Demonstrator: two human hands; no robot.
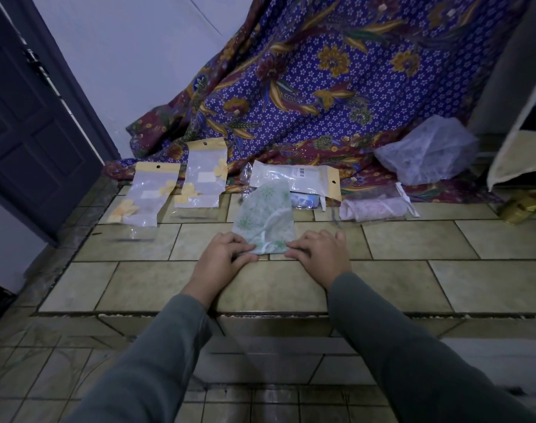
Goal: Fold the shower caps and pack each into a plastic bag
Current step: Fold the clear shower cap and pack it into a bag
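Left hand pinches the near-left corner of the green-print shower cap lying flat on the tiled ledge; right hand pinches its near-right corner. Behind, the plastic bag shows a barcode label, print unreadable.

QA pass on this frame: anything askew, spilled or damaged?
Nothing spilled or visibly damaged. Both hands, left and right, hold the green-print shower cap by its near edge. Only oddity: the barcode-label bag lies sideways, while the two yellow-flower bags stand lengthwise.
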